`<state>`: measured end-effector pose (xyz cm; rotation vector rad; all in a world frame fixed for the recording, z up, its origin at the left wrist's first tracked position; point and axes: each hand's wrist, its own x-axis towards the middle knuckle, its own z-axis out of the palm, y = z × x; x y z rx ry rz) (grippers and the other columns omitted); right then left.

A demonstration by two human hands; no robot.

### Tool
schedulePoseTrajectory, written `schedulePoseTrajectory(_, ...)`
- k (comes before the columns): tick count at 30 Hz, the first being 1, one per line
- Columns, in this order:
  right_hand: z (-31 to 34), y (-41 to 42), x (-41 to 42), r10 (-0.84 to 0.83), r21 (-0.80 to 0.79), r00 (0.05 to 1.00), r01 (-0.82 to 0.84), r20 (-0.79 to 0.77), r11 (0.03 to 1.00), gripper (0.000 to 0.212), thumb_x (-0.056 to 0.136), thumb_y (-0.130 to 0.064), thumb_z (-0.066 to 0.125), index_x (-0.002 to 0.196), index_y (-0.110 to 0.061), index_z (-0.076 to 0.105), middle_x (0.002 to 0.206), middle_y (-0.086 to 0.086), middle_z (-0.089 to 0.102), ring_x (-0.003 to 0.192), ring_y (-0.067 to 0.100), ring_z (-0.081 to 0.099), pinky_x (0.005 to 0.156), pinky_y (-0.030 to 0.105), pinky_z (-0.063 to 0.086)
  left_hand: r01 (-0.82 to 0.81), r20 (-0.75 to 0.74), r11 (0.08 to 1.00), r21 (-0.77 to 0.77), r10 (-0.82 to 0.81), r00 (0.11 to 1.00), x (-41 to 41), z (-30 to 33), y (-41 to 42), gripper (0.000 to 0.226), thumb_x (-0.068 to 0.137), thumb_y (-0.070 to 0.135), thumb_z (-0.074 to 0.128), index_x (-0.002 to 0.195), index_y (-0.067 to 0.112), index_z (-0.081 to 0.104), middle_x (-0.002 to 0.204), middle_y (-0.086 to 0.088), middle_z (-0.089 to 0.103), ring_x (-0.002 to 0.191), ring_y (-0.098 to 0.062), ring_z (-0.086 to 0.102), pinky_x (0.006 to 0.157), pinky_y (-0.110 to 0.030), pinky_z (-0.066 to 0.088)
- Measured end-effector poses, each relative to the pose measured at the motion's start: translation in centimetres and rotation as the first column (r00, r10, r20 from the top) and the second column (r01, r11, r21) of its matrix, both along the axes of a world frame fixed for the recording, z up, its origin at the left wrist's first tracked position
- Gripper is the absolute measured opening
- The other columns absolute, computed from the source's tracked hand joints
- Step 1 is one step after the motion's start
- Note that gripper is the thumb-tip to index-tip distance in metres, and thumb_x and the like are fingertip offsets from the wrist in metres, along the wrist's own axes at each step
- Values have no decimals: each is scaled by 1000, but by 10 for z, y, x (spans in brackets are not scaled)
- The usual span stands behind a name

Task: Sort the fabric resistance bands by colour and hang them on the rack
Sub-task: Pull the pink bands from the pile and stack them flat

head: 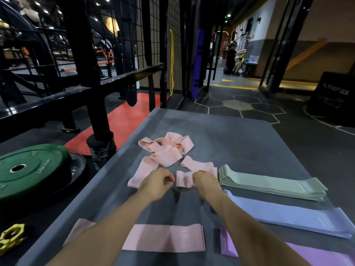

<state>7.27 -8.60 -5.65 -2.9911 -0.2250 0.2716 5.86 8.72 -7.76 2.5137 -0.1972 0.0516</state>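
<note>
The setting is a gym floor with a black wire-mesh rack [119, 35] at far left and a grey bench [240, 143] in the foreground carrying the bands. Sorted stacks lie along the right: green bands [272, 184] farthest, blue bands [288, 214] nearer, purple bands [307, 254] at the near right corner. Flattened pink bands [163, 238] lie at the near edge. An unsorted pink heap [167, 148] sits at bench centre.

Step in hand, as judged: flattening one loose pink band [185, 178] before adding it to the near pink stack. Procedure:
1. Hold the band at both ends and draw it taut to remove the twist.
2. Align the two layers edge to edge.
3. Lay it square on the near pink stack, label facing the same way as the others.
4. Keep it out of the green stack just to its right.

Grip state: the right hand [206, 182] has its fingers curled over the right end of the loose pink band and holds it. The left hand [155, 182] is curled near the band's left end; motion blur makes it unclear whether its fingertips actually pinch the fabric.

A green weight plate [32, 169] lies on the floor at left.
</note>
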Motion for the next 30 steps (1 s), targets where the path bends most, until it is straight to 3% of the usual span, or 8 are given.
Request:
schedulePoseTrajectory(5,23,1,-6,-33,172,999,33,0,985,19,92,-7,42,104,-3,57,84,3,50,93,22,53,85,27,42,6,30,1000,-26,-6,1000,-7,11,5,12,86,15,61,97,17,67,97,7,62,95,-11,60,90,-25,47)
schedulePoseTrajectory(8,49,1,-12,-89,273,987,50,134,961,17,89,-9,46,98,-8,60,101,12,63,99,30,60,73,28,41,7,68,999,-35,-4,998,-10,26,5,17,83,17,66,100,17,66,92,9,58,91,-13,58,88,-26,47)
schedulePoseTrajectory(13,115,0,-17,-125,500,940,-55,319,864,14,89,-10,50,96,-4,61,90,9,65,78,25,60,60,23,38,21,161,973,-230,17,987,-15,69,-6,24,83,13,67,107,16,61,95,4,58,81,-9,55,72,-12,44)
schedulePoseTrajectory(16,148,-3,-19,-170,567,904,-92,392,819,11,91,-12,53,91,-5,61,85,9,62,80,24,55,62,26,32,43,255,967,-251,23,967,-23,105,-12,33,83,19,68,114,13,58,104,1,56,87,-9,56,79,-20,45)
schedulePoseTrajectory(21,198,1,-38,-214,705,870,-192,444,683,30,86,-5,55,62,-23,50,67,3,61,70,23,59,72,37,51,72,328,954,-289,28,944,-38,157,-21,59,79,33,72,130,15,48,126,0,49,116,-16,51,100,-32,42)
schedulePoseTrajectory(25,225,11,-57,-292,821,862,-216,414,528,28,84,-5,57,60,-19,53,63,1,62,67,21,62,71,38,54,118,332,902,-416,29,943,-56,190,-32,53,74,37,76,118,20,52,113,5,54,102,-10,55,85,-28,47)
schedulePoseTrajectory(28,235,19,-66,-292,873,889,-199,352,446,22,84,-9,61,62,-15,59,68,6,68,70,23,66,77,46,58,106,411,922,-373,62,910,-71,203,-38,20,85,23,65,96,13,52,81,7,55,75,-9,51,59,-9,38)
schedulePoseTrajectory(30,238,21,-74,-253,883,909,-204,331,423,23,85,-10,61,63,-16,60,70,8,69,70,24,66,77,46,57,99,455,912,-398,103,885,-78,208,-36,7,93,13,53,89,8,54,70,3,49,68,-14,44,54,-13,36)
